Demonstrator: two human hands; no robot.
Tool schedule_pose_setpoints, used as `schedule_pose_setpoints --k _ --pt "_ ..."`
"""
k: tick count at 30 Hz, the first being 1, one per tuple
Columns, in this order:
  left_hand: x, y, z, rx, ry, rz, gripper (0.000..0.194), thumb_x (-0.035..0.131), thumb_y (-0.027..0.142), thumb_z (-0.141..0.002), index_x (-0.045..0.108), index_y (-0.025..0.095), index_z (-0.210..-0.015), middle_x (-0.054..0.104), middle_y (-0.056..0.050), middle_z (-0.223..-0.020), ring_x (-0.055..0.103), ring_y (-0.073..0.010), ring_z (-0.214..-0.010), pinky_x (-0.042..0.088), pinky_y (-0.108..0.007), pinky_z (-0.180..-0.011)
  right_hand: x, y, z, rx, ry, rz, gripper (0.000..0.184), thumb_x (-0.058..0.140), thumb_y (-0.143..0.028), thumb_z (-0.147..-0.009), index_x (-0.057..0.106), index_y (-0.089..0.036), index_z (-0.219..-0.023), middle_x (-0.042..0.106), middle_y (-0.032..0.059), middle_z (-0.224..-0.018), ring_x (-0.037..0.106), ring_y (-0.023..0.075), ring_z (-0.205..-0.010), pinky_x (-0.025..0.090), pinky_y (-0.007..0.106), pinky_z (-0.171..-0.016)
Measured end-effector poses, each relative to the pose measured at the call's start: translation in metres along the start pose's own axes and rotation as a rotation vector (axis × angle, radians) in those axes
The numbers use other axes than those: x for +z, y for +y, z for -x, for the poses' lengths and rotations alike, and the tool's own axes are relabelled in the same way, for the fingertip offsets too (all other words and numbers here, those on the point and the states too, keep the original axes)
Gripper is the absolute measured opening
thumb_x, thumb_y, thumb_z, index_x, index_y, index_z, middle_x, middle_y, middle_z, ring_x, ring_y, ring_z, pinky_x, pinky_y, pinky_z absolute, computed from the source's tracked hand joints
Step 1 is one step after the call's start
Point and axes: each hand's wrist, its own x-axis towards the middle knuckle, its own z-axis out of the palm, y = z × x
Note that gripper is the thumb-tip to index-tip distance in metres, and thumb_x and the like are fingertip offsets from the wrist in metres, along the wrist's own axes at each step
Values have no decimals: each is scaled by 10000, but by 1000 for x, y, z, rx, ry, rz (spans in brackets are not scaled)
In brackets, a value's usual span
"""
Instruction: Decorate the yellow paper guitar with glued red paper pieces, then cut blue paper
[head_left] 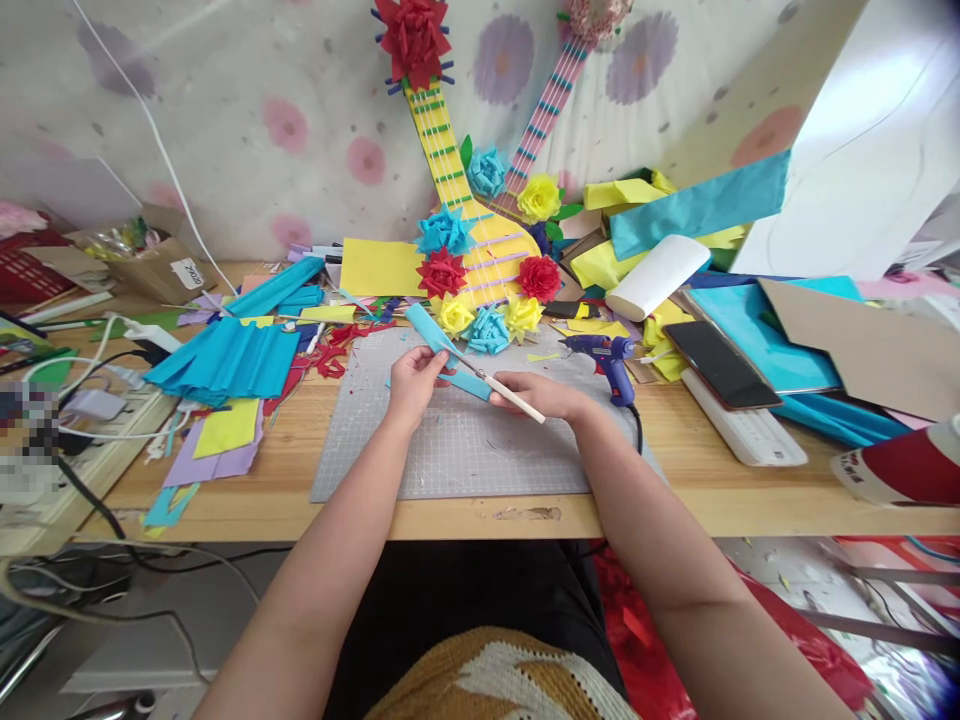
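Observation:
My left hand [411,380] is closed, pinching a strip of light blue paper [429,330] that rises from its fingers toward the back. My right hand [534,394] is closed on a thin white-handled cutting tool [510,393] whose metal tip meets the blue paper between my hands. A further piece of the blue paper [472,384] lies under the tool. Both hands hover just over a grey gridded cutting mat [465,450] on the wooden table [675,470].
Behind the mat stands a yellow paper guitar [480,250] decked with paper flowers. A blue glue gun [609,360] lies right of my hands, a phone [721,364] and white keyboard [742,425] further right. Folded blue paper [225,360] and scraps lie left; cables run along the left edge.

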Motion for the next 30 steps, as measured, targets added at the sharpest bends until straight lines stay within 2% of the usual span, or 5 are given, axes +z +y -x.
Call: schedule_pose_setpoints --k 17,23,30 --pt "-5 1 -4 40 -88 -109 300 696 398 -602 545 153 -688 596 18 -614 599 -113 -560 494 -222 -486 -3 1 1 22 -22 -35 401 504 -580 -764 478 -181 -800 412 -44 -604 379 95 -564 290 249 -547" --pt "-9 1 -6 23 -126 -165 308 711 412 -588 564 154 -666 594 13 -589 589 -116 -556 486 -224 -493 -6 3 2 29 -15 28 414 501 -593 -758 487 -181 -785 425 -37 -622 389 99 -583 289 250 -555" --pt "-8 1 -5 37 -114 -173 279 714 378 -593 563 154 -658 536 46 -510 492 -75 -449 460 -214 -468 -8 6 1 39 -18 73 439 486 -612 -754 502 -177 -802 435 -29 -637 397 102 -592 292 251 -557"
